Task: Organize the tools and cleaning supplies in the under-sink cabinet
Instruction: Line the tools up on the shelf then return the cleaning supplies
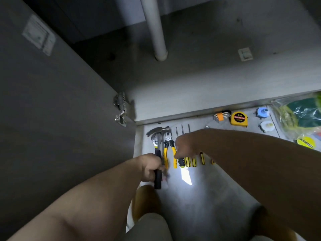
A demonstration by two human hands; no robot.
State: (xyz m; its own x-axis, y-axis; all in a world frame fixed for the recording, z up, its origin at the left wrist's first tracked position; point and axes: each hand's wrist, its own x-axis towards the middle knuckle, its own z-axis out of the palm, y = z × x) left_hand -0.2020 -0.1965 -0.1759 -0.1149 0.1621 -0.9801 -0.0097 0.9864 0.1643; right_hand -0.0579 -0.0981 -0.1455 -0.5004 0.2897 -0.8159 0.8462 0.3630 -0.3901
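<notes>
Hammer (pixel 157 130), wrench (pixel 154 140), pliers (pixel 168 145) and screwdrivers (pixel 188 161) lay in a row on the floor (pixel 208 197) at lower centre, just before the open under-sink cabinet (pixel 191 80). Your left hand (pixel 150 166) gripped a black handle (pixel 158 180) below the hammer and wrench. Your right hand (pixel 184 145) hung, fingers curled, over the screwdrivers; whether it held one could not be told. Tape measure (pixel 239 118) and hex keys (pixel 222 115) sat at right.

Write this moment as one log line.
left hand: grips black tool handle | right hand: over screwdrivers, grip unclear | pliers: on floor
</notes>
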